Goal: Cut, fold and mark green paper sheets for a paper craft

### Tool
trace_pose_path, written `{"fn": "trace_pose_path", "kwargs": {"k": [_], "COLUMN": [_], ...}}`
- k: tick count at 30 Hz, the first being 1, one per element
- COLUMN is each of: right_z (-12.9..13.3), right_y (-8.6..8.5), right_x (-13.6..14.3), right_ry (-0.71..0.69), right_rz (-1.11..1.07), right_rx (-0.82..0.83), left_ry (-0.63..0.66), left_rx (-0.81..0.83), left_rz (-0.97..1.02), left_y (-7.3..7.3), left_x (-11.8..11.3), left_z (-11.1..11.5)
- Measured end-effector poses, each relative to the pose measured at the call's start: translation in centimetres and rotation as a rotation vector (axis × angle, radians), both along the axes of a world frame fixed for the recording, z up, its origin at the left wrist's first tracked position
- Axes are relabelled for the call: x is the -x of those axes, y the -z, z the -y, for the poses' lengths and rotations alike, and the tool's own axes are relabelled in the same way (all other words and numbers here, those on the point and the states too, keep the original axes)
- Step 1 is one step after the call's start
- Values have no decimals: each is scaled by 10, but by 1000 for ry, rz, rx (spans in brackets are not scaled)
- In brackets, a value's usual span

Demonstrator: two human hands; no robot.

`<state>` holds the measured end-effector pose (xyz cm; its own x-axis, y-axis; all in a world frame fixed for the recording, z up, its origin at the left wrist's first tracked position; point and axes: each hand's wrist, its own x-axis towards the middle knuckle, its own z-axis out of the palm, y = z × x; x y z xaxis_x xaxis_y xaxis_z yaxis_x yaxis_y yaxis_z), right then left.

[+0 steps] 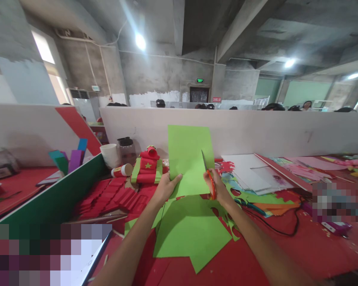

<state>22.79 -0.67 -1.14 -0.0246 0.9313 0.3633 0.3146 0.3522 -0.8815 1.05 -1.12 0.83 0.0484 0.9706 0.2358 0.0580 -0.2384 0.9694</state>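
An upright light-green sheet of paper is in front of me. My left hand pinches its lower left side, with the thumb over the front. In my right hand are scissors with orange handles. Their dark blades point up across the right part of the sheet, and I cannot tell whether they are cutting it. Below lies another green sheet with angular cut edges. Green scraps with round holes lie beside my right forearm.
Folded red paper pieces lie left, near a red-and-green paper model with a star, paper cups and a lidded jar. White sheets and a black cord lie right. A white partition stands behind.
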Motion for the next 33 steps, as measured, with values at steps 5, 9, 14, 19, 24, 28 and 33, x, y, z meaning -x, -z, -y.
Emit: {"fn": "trace_pose_path", "kwargs": {"k": [5,9,14,19,24,28,33], "right_z": [3,6,11,12,9,12,18], "right_y": [-1,-6,-10,-11,-15,-24,-32], "right_x": [1,1,2,1,-6,-24,-55], "right_ry": [-16,-25,-85,-155,-222,-336,-405], "right_rz": [-20,-5,-72,-112,-168,-200,-104], "right_rx": [-9,-32,85,92,166,252,390], "left_ry": [10,16,-26,-17,-19,54,180], "left_rx": [-2,-2,17,23,29,45,95], "left_rz": [22,16,-15,-29,-79,-48,-88], "left_y": [2,2,1,4,6,4,-2], "left_x": [0,0,1,4,10,17,23], "left_z": [-1,-1,1,-2,-6,-6,-2]}}
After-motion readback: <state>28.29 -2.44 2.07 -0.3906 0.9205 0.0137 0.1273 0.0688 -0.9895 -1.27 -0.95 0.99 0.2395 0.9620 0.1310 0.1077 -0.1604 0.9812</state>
